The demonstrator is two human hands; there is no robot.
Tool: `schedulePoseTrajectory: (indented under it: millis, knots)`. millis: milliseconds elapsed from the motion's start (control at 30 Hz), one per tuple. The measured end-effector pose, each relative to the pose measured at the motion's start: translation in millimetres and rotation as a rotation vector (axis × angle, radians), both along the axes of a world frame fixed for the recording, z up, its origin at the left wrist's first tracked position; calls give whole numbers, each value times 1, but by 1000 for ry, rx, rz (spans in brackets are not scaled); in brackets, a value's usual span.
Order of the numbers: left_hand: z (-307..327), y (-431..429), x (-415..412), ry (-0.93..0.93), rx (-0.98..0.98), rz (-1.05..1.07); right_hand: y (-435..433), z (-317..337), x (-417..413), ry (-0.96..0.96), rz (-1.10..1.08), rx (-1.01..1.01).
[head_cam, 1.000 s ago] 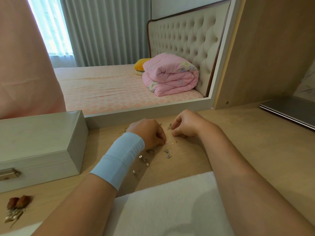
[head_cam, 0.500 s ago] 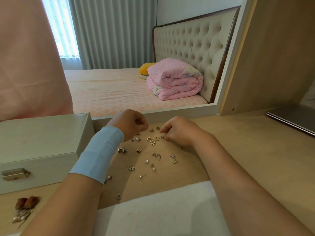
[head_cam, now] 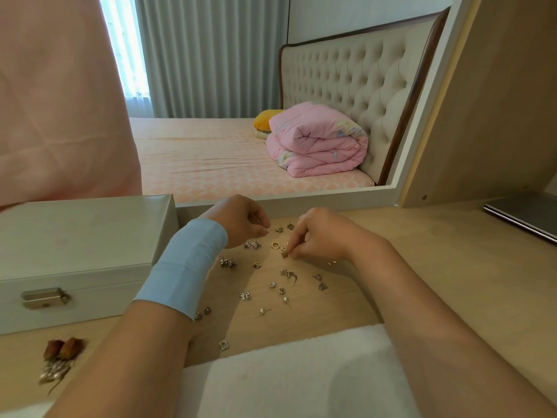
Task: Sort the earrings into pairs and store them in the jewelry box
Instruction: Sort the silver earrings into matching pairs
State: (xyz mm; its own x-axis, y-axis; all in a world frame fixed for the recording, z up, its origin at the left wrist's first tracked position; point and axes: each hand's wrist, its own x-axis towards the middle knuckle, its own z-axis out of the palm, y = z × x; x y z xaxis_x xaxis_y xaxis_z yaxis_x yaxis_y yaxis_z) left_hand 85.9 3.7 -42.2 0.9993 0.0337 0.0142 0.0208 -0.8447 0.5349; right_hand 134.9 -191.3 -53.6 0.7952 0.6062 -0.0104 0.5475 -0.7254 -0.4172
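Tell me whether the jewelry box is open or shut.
Shut. The jewelry box has its lid flat on the base, with no gap at the seam by the metal clasp; the earrings lie loose on the desk.

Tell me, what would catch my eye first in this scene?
Many small earrings lie scattered on the wooden desk between the forearms; the right hand pinches a gold earring among them. At left stands the closed white jewelry box, and the mirror behind shows a folded pink quilt.
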Motion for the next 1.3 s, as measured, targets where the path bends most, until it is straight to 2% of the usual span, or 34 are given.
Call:
schedulePoseTrajectory:
  millis: [167,333,800,1133,1300]
  knots:
    - [1,-5,-1,21,8,-33,-9,7,2,130,-11,-42]
    - [2,-8,-2,52,34,-57,-2,3,-2,101,-20,38]
    - [3,1,-2,58,35,-43,0,10,-5,79,-4,-136]
    - [10,13,-3,-34,-9,-1,36,0,-25,76,129,-32]
    - [9,14,-5,-28,-10,1,26,7,-17,145,76,92]
